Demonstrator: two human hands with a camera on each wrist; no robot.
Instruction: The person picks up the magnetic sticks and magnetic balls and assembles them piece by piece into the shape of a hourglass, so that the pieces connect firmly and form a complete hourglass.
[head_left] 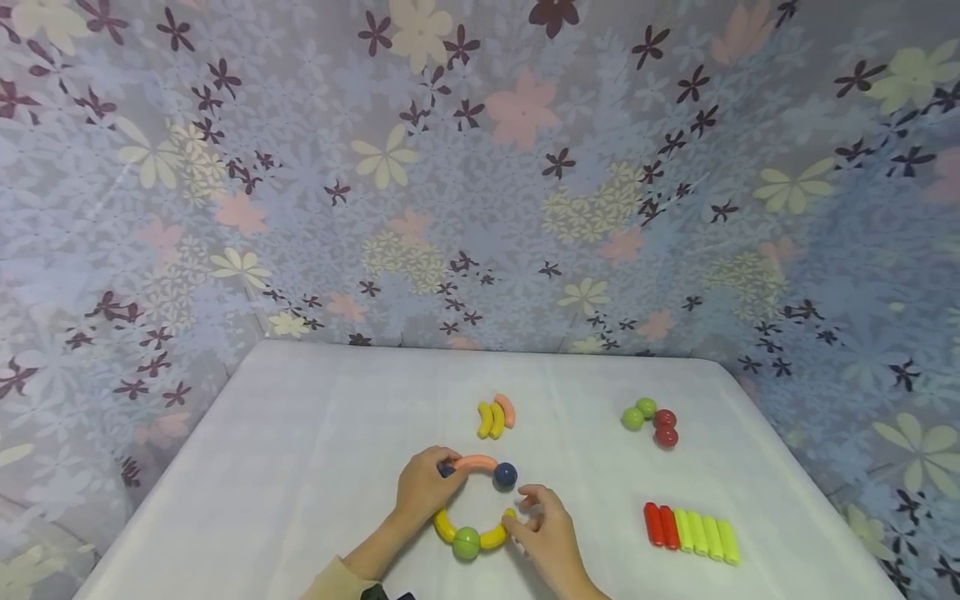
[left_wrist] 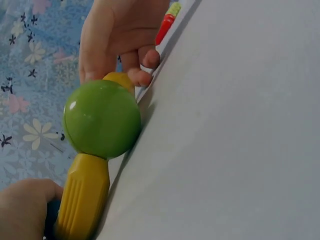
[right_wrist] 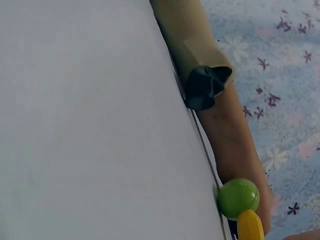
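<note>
In the head view a ring of toy building pieces lies near the table's front. My left hand (head_left: 427,487) grips a dark blue ball (head_left: 447,469) at its upper left, covering most of it. From that ball an orange curved stick (head_left: 476,462) runs along the top to another dark blue ball. A yellow curved stick (head_left: 444,527) goes down to a green ball (head_left: 466,543), also large in the left wrist view. My right hand (head_left: 551,533) pinches the free end of a second yellow curved stick (head_left: 492,537) joined to the green ball. A gap parts this end from the right-hand blue ball.
Two short yellow sticks and an orange stick (head_left: 506,410) lie behind the ring. Green balls (head_left: 633,417) and red balls (head_left: 665,437) sit at the back right. Red and lime straight sticks (head_left: 695,532) line up at the right. Flowered cloth (head_left: 480,208) hangs behind the white table.
</note>
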